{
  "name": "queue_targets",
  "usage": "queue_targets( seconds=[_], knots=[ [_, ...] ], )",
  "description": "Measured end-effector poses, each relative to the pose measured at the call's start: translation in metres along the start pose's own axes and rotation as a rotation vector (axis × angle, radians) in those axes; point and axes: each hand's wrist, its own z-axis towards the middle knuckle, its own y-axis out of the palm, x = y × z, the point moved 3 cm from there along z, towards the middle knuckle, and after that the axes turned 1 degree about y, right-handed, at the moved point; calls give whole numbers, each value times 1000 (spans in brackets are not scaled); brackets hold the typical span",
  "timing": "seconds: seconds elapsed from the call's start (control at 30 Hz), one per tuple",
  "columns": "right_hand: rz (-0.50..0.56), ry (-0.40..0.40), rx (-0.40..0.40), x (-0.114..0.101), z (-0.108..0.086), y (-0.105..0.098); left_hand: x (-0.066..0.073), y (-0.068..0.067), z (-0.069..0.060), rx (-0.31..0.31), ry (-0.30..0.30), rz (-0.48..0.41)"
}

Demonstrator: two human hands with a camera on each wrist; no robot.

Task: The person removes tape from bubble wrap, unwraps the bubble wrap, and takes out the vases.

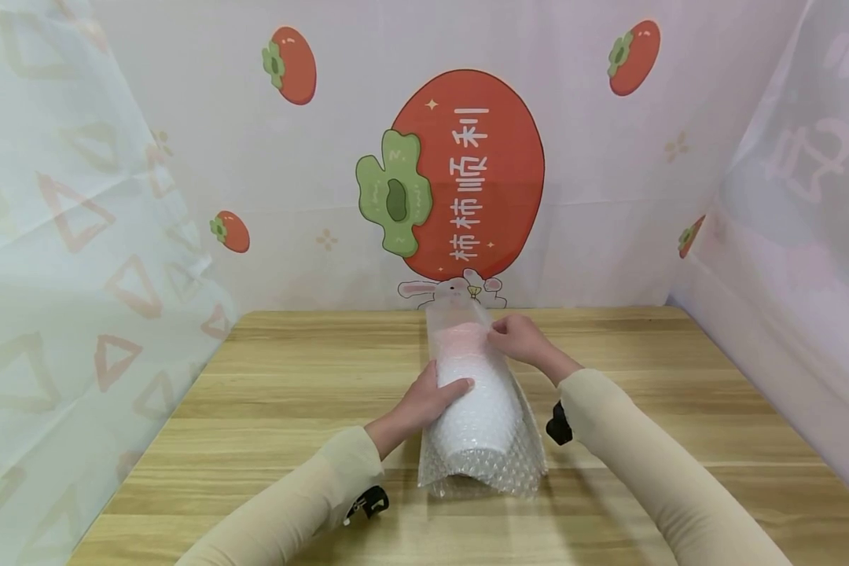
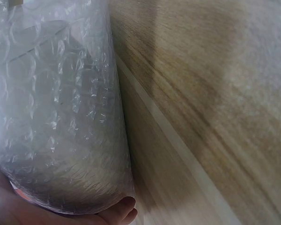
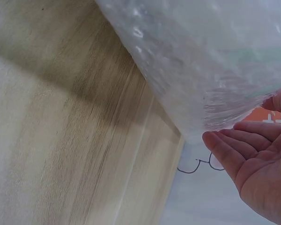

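Observation:
A clear bubble wrap bag (image 1: 481, 472) stands tilted at the middle of the table, with a white, rounded thing (image 1: 474, 409) showing inside it. The upper part looks pinkish through the plastic; what the thing is cannot be made out. My left hand (image 1: 428, 397) grips the bag's left side, thumb across the front, and in the left wrist view its fingers (image 2: 117, 212) curl round the wrapped end. With my right hand (image 1: 520, 339) I pinch the bag's edge at the upper right. In the right wrist view that hand (image 3: 257, 154) is at the plastic's rim.
The wood-grain table (image 1: 311, 377) ends at a hanging cloth (image 1: 580, 259) printed with persimmons. Cloth sheets also hang at the left (image 1: 78, 236) and right sides. Black wrist straps (image 1: 371, 501) sit below both sleeves.

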Motion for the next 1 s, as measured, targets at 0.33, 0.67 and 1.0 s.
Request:
queue_targets(
  seconds=[0.33, 0.67, 1.0],
  knots=[
    [-6, -18, 6, 2, -8, -5, 1, 0, 0, 3, -1, 1],
    [1, -37, 3, 6, -17, -10, 1, 0, 0, 12, -4, 13],
    [-6, -69, -3, 12, -28, -16, 2, 0, -2, 11, -11, 11]
  ],
)
